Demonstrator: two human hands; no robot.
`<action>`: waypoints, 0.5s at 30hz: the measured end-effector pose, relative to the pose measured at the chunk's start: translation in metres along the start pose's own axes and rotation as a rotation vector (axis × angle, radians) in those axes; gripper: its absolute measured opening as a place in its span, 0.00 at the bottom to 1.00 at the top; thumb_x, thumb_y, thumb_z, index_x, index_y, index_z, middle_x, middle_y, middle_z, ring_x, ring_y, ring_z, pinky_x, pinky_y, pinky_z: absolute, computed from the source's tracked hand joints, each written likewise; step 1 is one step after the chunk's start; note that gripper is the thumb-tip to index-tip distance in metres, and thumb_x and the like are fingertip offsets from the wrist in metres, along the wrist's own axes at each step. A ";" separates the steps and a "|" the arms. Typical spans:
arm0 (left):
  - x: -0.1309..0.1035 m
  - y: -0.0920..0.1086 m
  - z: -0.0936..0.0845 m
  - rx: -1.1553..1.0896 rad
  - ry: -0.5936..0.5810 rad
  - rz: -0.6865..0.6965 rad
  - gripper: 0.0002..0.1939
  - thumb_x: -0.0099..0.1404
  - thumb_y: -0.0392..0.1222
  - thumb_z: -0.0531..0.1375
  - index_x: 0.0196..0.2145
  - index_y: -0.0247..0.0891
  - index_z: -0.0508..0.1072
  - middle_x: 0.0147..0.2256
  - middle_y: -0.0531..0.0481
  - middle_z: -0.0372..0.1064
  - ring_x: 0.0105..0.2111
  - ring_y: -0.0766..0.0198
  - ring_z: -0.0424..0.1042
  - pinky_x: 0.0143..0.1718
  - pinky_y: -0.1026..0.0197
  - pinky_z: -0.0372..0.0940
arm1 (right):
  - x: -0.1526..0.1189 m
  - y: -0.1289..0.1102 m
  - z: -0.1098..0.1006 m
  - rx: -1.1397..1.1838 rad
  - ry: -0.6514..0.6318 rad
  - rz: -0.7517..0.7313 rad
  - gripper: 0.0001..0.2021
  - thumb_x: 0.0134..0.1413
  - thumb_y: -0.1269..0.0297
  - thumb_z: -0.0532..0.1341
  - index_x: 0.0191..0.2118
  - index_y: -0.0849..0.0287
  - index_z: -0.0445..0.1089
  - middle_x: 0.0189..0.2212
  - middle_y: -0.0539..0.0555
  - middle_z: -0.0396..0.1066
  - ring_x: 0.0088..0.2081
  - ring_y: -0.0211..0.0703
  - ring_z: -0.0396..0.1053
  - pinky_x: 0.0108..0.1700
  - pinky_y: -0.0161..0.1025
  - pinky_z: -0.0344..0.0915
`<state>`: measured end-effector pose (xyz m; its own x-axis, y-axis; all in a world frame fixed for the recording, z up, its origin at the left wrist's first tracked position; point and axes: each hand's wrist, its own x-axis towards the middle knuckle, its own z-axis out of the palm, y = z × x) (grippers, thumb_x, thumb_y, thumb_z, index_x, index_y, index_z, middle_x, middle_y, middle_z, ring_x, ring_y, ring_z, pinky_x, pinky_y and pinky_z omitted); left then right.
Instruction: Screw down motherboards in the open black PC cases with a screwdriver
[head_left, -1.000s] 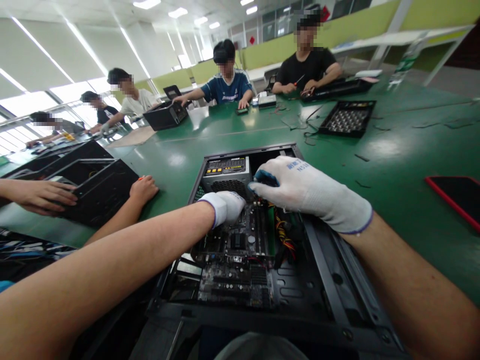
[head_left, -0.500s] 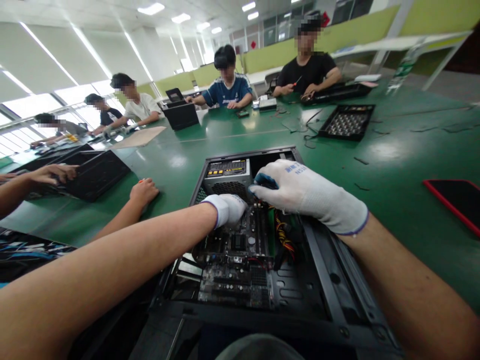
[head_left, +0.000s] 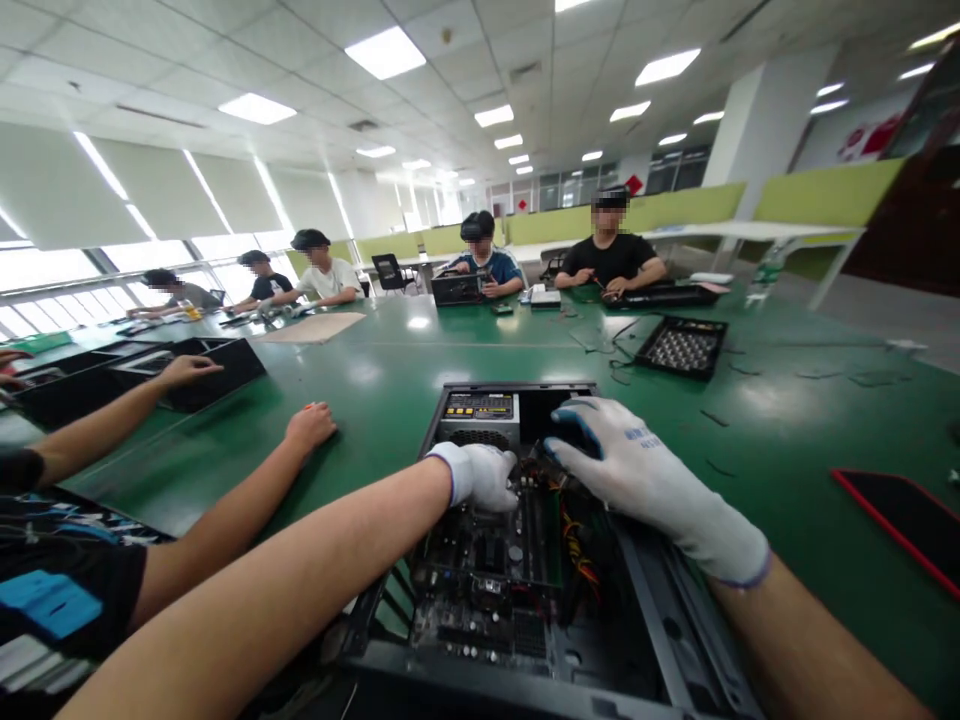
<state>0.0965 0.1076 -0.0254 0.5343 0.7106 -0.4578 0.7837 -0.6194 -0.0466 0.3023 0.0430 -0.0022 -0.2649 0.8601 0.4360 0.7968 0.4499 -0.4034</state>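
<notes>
An open black computer case [head_left: 652, 600] lies in front of me, with a dark motherboard [head_left: 487, 590] inside and a power supply [head_left: 480, 408] at its far left corner. My left hand [head_left: 486, 478], in a white glove, is over the upper part of the motherboard, just below the power supply; its fingers are bent together, and what they hold, if anything, is hidden. My right hand [head_left: 600, 450], gloved in white with blue fingertips, hovers at the case's upper right, thumb and fingers apart. Under it run yellow, red and black cables [head_left: 577, 550].
Another person's arms [head_left: 225, 480] reach in at the left beside a second black case [head_left: 217, 375]. A red-edged black object [head_left: 900, 510] lies at the right. Beyond are a black tray [head_left: 684, 345], cable scraps and several people seated across the green table [head_left: 397, 370].
The view has tilted up, so the case sits lower in the picture. My right hand's thumb and fingers are further apart. The neighbour's hand has moved over the edge of the second case.
</notes>
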 end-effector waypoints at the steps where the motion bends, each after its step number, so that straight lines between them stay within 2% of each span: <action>1: -0.003 0.001 -0.001 -0.015 0.022 0.000 0.29 0.64 0.55 0.57 0.56 0.33 0.71 0.54 0.33 0.74 0.54 0.45 0.75 0.54 0.51 0.70 | -0.010 0.004 -0.001 0.018 0.043 0.063 0.28 0.62 0.45 0.59 0.59 0.60 0.70 0.61 0.65 0.68 0.63 0.60 0.64 0.65 0.56 0.59; 3: -0.010 0.002 -0.004 -0.059 0.075 0.017 0.27 0.67 0.56 0.52 0.53 0.35 0.73 0.53 0.34 0.75 0.54 0.46 0.75 0.54 0.52 0.71 | -0.034 0.015 -0.001 0.075 0.079 0.249 0.38 0.60 0.41 0.60 0.68 0.59 0.60 0.68 0.64 0.59 0.68 0.62 0.58 0.69 0.58 0.56; 6: -0.020 0.004 -0.006 -0.141 0.202 0.080 0.23 0.70 0.56 0.49 0.49 0.38 0.74 0.50 0.38 0.77 0.50 0.48 0.77 0.51 0.53 0.71 | -0.068 0.033 0.005 0.243 0.029 0.502 0.44 0.57 0.38 0.61 0.73 0.55 0.53 0.70 0.60 0.56 0.69 0.63 0.56 0.71 0.57 0.52; 8: -0.027 0.006 -0.008 -0.159 0.297 0.112 0.20 0.70 0.53 0.49 0.44 0.38 0.73 0.46 0.38 0.78 0.47 0.48 0.79 0.48 0.53 0.72 | -0.082 0.042 0.012 0.447 -0.015 0.532 0.45 0.56 0.37 0.61 0.73 0.54 0.53 0.70 0.58 0.56 0.70 0.62 0.55 0.71 0.54 0.52; 11: -0.043 0.008 -0.009 -0.141 0.398 0.148 0.16 0.71 0.50 0.50 0.41 0.38 0.71 0.41 0.38 0.79 0.43 0.47 0.79 0.44 0.52 0.71 | -0.088 0.046 0.023 0.717 -0.025 0.510 0.44 0.57 0.39 0.62 0.73 0.54 0.54 0.70 0.55 0.57 0.69 0.58 0.55 0.69 0.49 0.55; 15: -0.078 0.006 -0.006 -0.139 0.480 0.194 0.12 0.72 0.48 0.51 0.38 0.39 0.68 0.38 0.42 0.78 0.40 0.51 0.79 0.40 0.56 0.70 | -0.086 0.046 0.029 0.827 0.005 0.539 0.42 0.57 0.43 0.64 0.73 0.53 0.54 0.70 0.53 0.57 0.70 0.57 0.55 0.69 0.47 0.56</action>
<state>0.0621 0.0505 0.0154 0.7328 0.6803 0.0132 0.6732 -0.7277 0.1317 0.3457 -0.0036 -0.0813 0.0265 0.9992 0.0312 0.1791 0.0260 -0.9835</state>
